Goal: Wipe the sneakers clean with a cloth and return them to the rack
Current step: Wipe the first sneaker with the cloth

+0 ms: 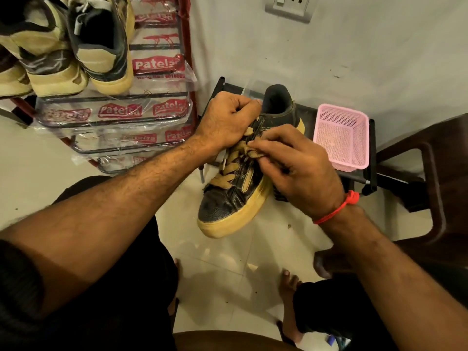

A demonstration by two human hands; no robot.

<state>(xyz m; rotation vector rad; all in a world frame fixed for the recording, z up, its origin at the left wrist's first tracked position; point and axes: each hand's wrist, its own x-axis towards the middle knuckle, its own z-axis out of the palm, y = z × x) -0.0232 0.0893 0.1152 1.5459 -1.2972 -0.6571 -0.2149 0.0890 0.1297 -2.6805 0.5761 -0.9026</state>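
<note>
A black sneaker with a yellowed sole and tan laces is held up in the middle of the head view, toe toward me. My left hand grips its left side near the collar, fingers curled over the laces. My right hand pinches a tan lace at the tongue, thumb and fingers closed on it. No cloth shows in either hand. The shoe rack, wrapped in clear plastic with red labels, stands at the upper left. Several worn sneakers sit on its top shelf.
A pink mesh basket stands on a low black rack against the white wall behind the shoe. A dark brown chair is at the right. My bare feet rest on the pale tiled floor.
</note>
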